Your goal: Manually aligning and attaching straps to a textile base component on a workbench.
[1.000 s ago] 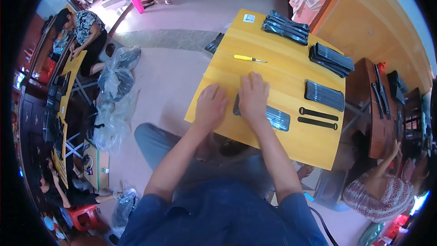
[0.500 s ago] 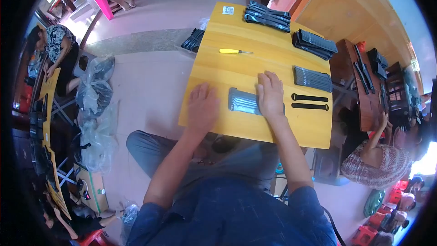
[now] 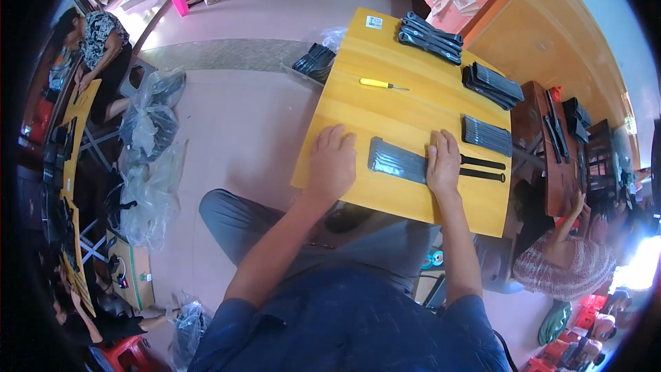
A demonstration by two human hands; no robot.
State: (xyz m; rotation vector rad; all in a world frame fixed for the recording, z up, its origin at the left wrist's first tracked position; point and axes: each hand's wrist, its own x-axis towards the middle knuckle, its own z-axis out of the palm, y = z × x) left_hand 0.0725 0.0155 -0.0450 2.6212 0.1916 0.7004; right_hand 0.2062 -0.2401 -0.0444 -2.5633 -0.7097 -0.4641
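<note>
My left hand (image 3: pixel 332 165) lies on the yellow wooden table (image 3: pixel 375 120) near its left front edge, fingers stretched out and nothing in them. A flat, shiny clear packet of dark straps (image 3: pixel 396 161) lies just right of it. Across the packet's right end rests my right hand (image 3: pixel 444 164), fingers extended and pointing away from me. Two loose black straps, the upper one (image 3: pixel 485 162) and the lower one (image 3: pixel 483 175), reach out to the right from beside this hand. Their left ends are hidden by it.
A yellow-handled screwdriver (image 3: pixel 375 83) lies farther back. Along the right side are a flat strap bundle (image 3: pixel 487 136), a stacked pile of straps (image 3: pixel 493 85) and a far bundle (image 3: pixel 430 38). A bag of black straps (image 3: pixel 315 62) stands left of the table. People sit at both sides.
The view has shifted, so the table appears farther right. My right hand has slid right along the packet, uncovering more of it and covering the loose straps' left ends. My left hand is slightly closer.
</note>
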